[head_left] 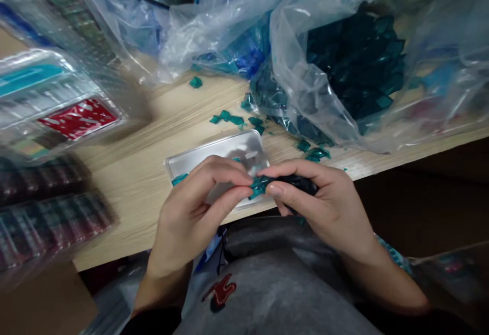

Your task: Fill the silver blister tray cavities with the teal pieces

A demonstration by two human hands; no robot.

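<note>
Head view: my left hand [191, 213] and right hand [324, 207] both grip a teal plastic piece [259, 187] between their fingertips, my right also closed around a dark bundle [300, 185], just above a shallow metal tray [214, 147] near the worktop's [130, 207] front edge.
</note>
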